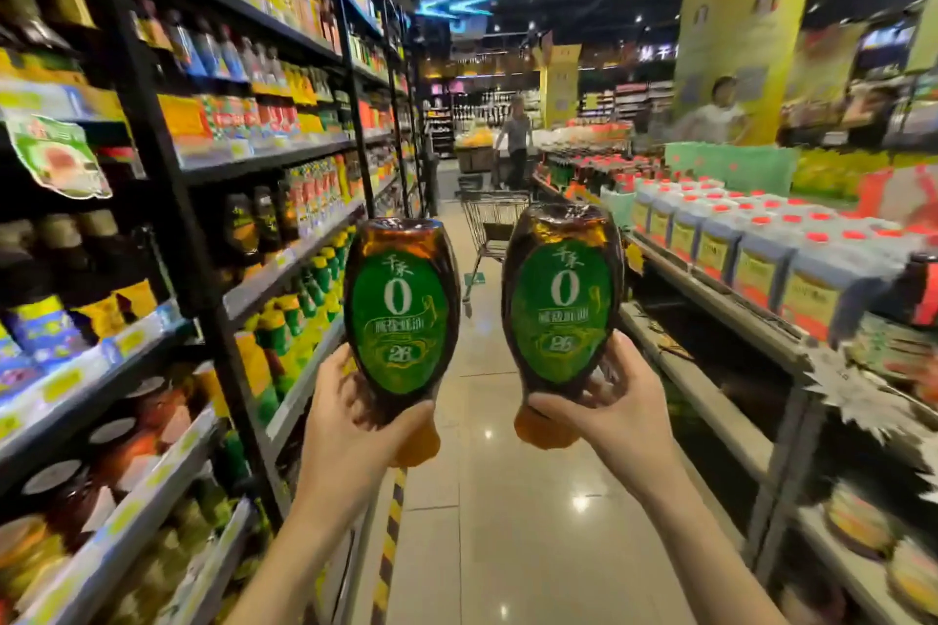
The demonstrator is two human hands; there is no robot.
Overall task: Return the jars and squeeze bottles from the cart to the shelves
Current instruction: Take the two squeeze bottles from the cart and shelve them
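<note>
I hold two dark brown squeeze bottles with green oval labels, both cap-down, in front of me over the aisle. My left hand (355, 426) grips the neck of the left squeeze bottle (401, 310), just above its orange cap. My right hand (604, 406) grips the right squeeze bottle (561, 305) the same way. Farther down the aisle, between and behind the bottles, stands the metal cart (490, 223). The black shelves (284, 279) run along my left, packed with bottles and jars.
A lower grey shelf unit (721, 315) with red-capped white jugs lines the right side. A person (515, 142) stands far down the aisle beyond the cart, and another (715, 114) behind the right display. A glossy tiled floor (507, 523) lies between the shelves.
</note>
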